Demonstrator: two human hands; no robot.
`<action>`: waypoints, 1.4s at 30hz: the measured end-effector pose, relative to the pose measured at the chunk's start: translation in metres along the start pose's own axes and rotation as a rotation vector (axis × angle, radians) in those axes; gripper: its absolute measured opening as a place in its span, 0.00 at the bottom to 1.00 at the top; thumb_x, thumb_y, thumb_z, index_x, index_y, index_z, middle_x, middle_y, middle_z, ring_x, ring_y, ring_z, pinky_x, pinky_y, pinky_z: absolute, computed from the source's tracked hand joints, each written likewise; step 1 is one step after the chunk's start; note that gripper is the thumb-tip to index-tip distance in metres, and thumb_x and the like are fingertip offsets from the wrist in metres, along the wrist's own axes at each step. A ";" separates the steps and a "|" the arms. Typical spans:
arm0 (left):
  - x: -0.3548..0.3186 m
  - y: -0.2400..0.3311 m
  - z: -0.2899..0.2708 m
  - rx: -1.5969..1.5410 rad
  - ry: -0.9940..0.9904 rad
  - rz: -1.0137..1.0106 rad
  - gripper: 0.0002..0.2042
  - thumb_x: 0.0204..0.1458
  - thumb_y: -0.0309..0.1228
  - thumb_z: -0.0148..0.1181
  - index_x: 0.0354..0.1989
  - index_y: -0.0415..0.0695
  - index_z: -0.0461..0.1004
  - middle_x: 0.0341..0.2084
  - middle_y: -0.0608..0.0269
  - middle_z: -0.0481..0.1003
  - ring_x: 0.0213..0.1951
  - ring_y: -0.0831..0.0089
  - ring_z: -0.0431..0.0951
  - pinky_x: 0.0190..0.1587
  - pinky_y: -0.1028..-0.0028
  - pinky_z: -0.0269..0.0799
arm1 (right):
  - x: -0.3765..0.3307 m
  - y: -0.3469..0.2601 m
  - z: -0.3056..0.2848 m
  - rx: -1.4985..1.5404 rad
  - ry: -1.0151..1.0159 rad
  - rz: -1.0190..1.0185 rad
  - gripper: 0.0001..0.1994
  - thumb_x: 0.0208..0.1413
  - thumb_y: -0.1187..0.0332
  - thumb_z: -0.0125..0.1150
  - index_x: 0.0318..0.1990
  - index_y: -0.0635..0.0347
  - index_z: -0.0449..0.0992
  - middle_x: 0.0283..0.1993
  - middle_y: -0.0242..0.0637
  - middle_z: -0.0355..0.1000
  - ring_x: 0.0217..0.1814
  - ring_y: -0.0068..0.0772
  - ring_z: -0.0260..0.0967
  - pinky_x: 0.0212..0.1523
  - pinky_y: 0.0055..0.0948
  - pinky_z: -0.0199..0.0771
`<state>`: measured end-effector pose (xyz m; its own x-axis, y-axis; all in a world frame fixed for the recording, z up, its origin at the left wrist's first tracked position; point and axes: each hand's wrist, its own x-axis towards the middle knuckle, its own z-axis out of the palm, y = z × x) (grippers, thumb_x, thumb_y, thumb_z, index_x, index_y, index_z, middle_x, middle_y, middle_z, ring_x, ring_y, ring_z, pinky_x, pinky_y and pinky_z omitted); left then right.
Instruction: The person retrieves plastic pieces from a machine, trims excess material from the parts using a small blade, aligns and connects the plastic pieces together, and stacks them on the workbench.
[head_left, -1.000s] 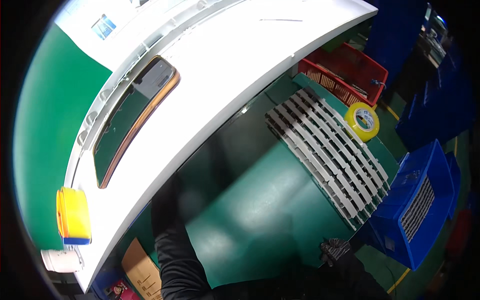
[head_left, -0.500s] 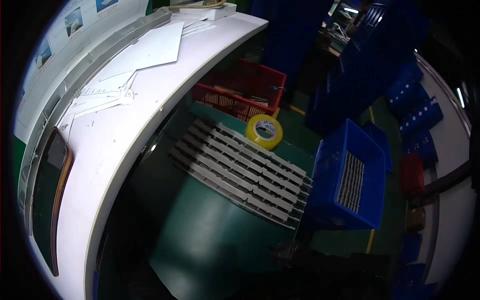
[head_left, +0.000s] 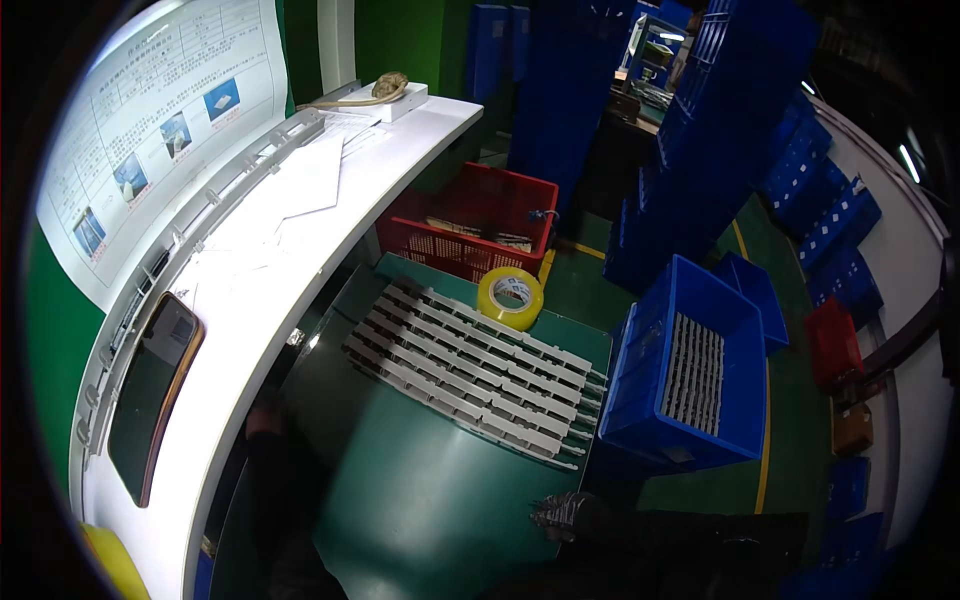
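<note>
- Currently, head view: right hand, dark-gloved, rests at the near edge of the green counter; fingers' spread cannot be told.
- Grey slatted trays lie untouched mid-counter; more sit in the blue crate right.
- Left hand unseen; handling looks unstarted.

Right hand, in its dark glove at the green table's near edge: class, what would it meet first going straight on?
The right hand points up-left, so probably the rows of white slatted parts; depth is unclear.
</note>
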<state>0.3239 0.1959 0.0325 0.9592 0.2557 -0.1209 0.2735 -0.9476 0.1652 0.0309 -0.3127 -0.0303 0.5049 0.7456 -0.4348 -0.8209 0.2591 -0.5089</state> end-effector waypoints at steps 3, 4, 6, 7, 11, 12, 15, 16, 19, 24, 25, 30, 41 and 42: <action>-0.083 -0.026 0.018 -0.094 -0.075 0.289 0.16 0.45 0.44 0.48 0.31 0.44 0.72 0.28 0.47 0.72 0.32 0.53 0.72 0.34 0.60 0.67 | 0.008 -0.014 0.015 -0.130 -0.012 0.060 0.15 0.53 0.60 0.46 0.29 0.64 0.71 0.20 0.42 0.70 0.11 0.30 0.64 0.09 0.24 0.62; -0.125 -0.022 0.029 -0.172 0.012 0.328 0.14 0.43 0.41 0.50 0.28 0.44 0.73 0.26 0.50 0.72 0.31 0.54 0.72 0.33 0.60 0.67 | 0.011 -0.011 0.003 -0.122 -0.126 0.031 0.14 0.53 0.60 0.47 0.31 0.63 0.70 0.23 0.43 0.71 0.11 0.31 0.64 0.10 0.25 0.64; -0.215 0.020 -0.005 -0.112 -0.191 0.276 0.11 0.38 0.36 0.55 0.28 0.44 0.73 0.26 0.53 0.72 0.30 0.57 0.72 0.33 0.64 0.67 | 0.022 0.006 -0.035 -0.114 -0.244 -0.009 0.13 0.52 0.60 0.48 0.33 0.63 0.70 0.25 0.44 0.71 0.12 0.32 0.65 0.10 0.26 0.65; -0.250 0.028 -0.002 -0.160 -0.238 0.335 0.11 0.38 0.36 0.55 0.28 0.44 0.73 0.26 0.54 0.72 0.30 0.58 0.72 0.34 0.64 0.67 | 0.031 0.017 -0.058 -0.174 -0.238 0.032 0.15 0.53 0.60 0.46 0.37 0.64 0.67 0.27 0.45 0.71 0.17 0.33 0.67 0.14 0.27 0.68; -0.376 0.043 0.018 -0.215 -0.261 0.405 0.16 0.39 0.40 0.54 0.35 0.44 0.71 0.27 0.54 0.72 0.32 0.58 0.72 0.35 0.66 0.67 | 0.036 0.008 -0.021 -0.247 0.060 0.182 0.15 0.52 0.58 0.47 0.39 0.61 0.67 0.27 0.42 0.71 0.22 0.32 0.69 0.18 0.27 0.69; -0.401 0.058 0.011 -0.353 -0.328 0.426 0.15 0.39 0.38 0.56 0.34 0.42 0.71 0.26 0.52 0.72 0.31 0.58 0.72 0.34 0.65 0.67 | 0.034 0.008 -0.003 -0.254 0.059 0.182 0.15 0.52 0.58 0.47 0.39 0.61 0.67 0.27 0.42 0.71 0.22 0.32 0.69 0.18 0.27 0.69; -0.446 0.062 0.007 -0.569 -0.753 0.441 0.16 0.46 0.36 0.51 0.43 0.43 0.66 0.39 0.51 0.69 0.45 0.59 0.67 0.49 0.70 0.58 | 0.031 0.005 0.053 -0.537 0.217 -0.121 0.11 0.52 0.60 0.48 0.36 0.57 0.69 0.24 0.36 0.70 0.20 0.29 0.67 0.16 0.23 0.65; -0.457 0.061 0.010 -0.658 -0.287 0.639 0.12 0.46 0.33 0.52 0.36 0.39 0.71 0.31 0.54 0.72 0.34 0.62 0.71 0.38 0.68 0.65 | 0.028 0.001 0.068 -0.688 0.177 -0.214 0.11 0.50 0.62 0.52 0.38 0.56 0.68 0.28 0.38 0.67 0.24 0.32 0.66 0.22 0.32 0.70; -0.440 0.046 0.033 -0.828 -0.272 -0.158 0.19 0.37 0.36 0.59 0.38 0.38 0.68 0.26 0.51 0.71 0.31 0.56 0.72 0.35 0.65 0.67 | 0.045 0.017 0.060 -0.842 -0.072 -0.573 0.10 0.49 0.63 0.54 0.37 0.57 0.68 0.30 0.39 0.66 0.26 0.34 0.65 0.26 0.38 0.73; -0.424 0.076 0.063 -0.334 0.208 -0.458 0.35 0.28 0.34 0.66 0.48 0.34 0.57 0.39 0.47 0.62 0.43 0.54 0.64 0.46 0.67 0.62 | 0.024 0.045 0.056 -0.492 -0.288 -0.270 0.08 0.50 0.62 0.52 0.33 0.56 0.68 0.26 0.35 0.66 0.21 0.29 0.64 0.20 0.31 0.68; -0.419 0.084 0.059 -0.320 0.171 -0.495 0.35 0.28 0.33 0.65 0.48 0.33 0.57 0.40 0.46 0.63 0.44 0.53 0.65 0.47 0.67 0.62 | 0.017 0.044 0.060 -0.411 -0.273 -0.184 0.08 0.50 0.62 0.51 0.33 0.56 0.68 0.25 0.35 0.66 0.20 0.28 0.64 0.19 0.29 0.67; -0.423 0.068 0.060 -0.422 0.154 -0.546 0.20 0.31 0.30 0.61 0.35 0.35 0.64 0.34 0.45 0.70 0.38 0.52 0.70 0.42 0.64 0.65 | 0.010 0.061 0.077 -0.230 -0.280 -0.030 0.07 0.51 0.62 0.50 0.33 0.54 0.68 0.23 0.31 0.67 0.16 0.24 0.62 0.15 0.22 0.62; -0.468 0.045 0.029 -1.433 0.364 -0.418 0.05 0.45 0.26 0.51 0.29 0.42 0.63 0.33 0.64 0.71 0.22 0.82 0.68 0.22 0.83 0.63 | 0.011 -0.018 0.141 -0.198 0.082 -0.001 0.09 0.51 0.63 0.51 0.35 0.59 0.68 0.20 0.33 0.65 0.13 0.19 0.59 0.10 0.16 0.58; -0.479 0.054 0.017 -1.447 0.329 -0.376 0.05 0.46 0.25 0.50 0.29 0.42 0.62 0.38 0.63 0.69 0.23 0.83 0.67 0.23 0.83 0.63 | 0.018 -0.021 0.142 -0.225 0.010 -0.015 0.09 0.50 0.66 0.52 0.35 0.62 0.68 0.20 0.34 0.65 0.12 0.19 0.59 0.11 0.16 0.61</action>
<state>-0.1222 0.0191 0.0827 0.7399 0.6455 -0.1891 0.1434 0.1232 0.9820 0.0195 -0.2178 0.0783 0.5201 0.7362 -0.4331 -0.7337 0.1254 -0.6678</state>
